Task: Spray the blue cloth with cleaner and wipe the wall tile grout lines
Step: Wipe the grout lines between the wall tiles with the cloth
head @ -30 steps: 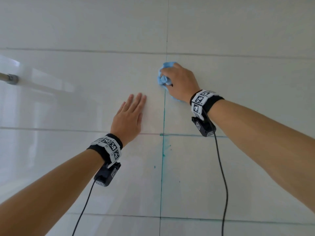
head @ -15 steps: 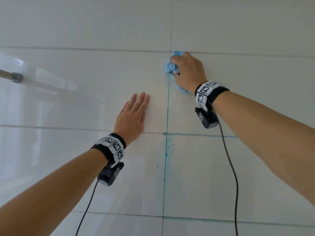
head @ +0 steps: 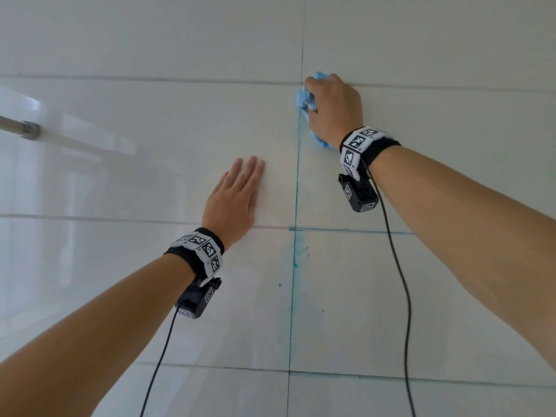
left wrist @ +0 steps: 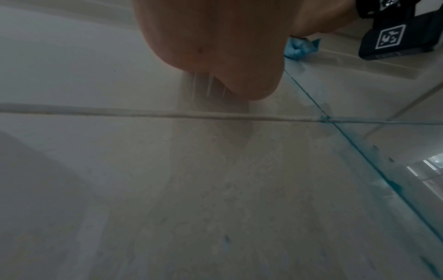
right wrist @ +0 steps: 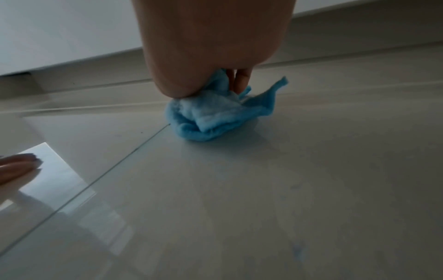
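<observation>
My right hand [head: 332, 108] grips a bunched blue cloth [head: 304, 99] and presses it to the white tiled wall where the vertical grout line [head: 296, 188] meets the upper horizontal one. In the right wrist view the cloth [right wrist: 215, 117] bulges out below the palm [right wrist: 208, 47] onto the tile. Below the cloth the vertical grout line is tinted teal, with teal specks [head: 299, 257] beside it. My left hand [head: 237, 194] lies flat on the tile left of that line, fingers straight. The left wrist view shows the heel of that hand [left wrist: 215, 47] and the cloth [left wrist: 299, 47] beyond it.
A metal rail end [head: 21, 127] sticks out from the wall at the far left. A horizontal grout line [head: 355, 231] right of the teal crossing is tinted too. Black cables [head: 400, 296] hang from both wrist cameras.
My right hand has slid the cloth up along the vertical grout line to the upper crossing. The left hand has stayed flat on the same tile.
</observation>
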Demonstrator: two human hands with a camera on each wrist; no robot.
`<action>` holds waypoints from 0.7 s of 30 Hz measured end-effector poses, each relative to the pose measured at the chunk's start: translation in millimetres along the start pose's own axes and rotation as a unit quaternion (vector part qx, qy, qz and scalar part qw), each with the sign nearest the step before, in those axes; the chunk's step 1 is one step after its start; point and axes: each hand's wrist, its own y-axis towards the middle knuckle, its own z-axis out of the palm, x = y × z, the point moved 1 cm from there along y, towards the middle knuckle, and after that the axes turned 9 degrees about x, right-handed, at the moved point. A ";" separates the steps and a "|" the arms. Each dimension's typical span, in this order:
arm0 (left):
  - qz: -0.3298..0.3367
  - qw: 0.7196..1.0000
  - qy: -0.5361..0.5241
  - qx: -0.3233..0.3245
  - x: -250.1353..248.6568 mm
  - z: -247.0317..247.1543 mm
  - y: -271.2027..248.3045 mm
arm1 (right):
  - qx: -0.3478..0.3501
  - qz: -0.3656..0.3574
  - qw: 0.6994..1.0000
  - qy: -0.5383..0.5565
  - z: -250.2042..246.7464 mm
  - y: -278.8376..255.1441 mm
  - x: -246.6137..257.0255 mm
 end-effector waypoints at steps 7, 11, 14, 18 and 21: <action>-0.004 1.000 -0.005 -0.007 -1.3 -0.5 -1.4 | 0.060 -0.066 0.996 0.006 30.4 -57.7 9.2; 0.000 1.000 -0.004 -0.010 -2.3 0.6 -1.6 | 0.096 -0.102 0.990 -0.025 23.1 -66.4 7.5; 0.003 1.000 0.006 -0.015 -1.2 1.8 -1.2 | 0.081 -0.074 0.993 -0.031 9.7 -44.2 4.4; 0.003 1.000 0.007 -0.022 -1.2 4.1 -1.8 | 0.037 -0.031 0.999 -0.006 -1.1 -10.4 7.4; 0.004 1.000 0.010 -0.028 -1.2 3.8 -1.8 | 0.016 -0.009 1.000 0.006 3.4 -3.6 12.5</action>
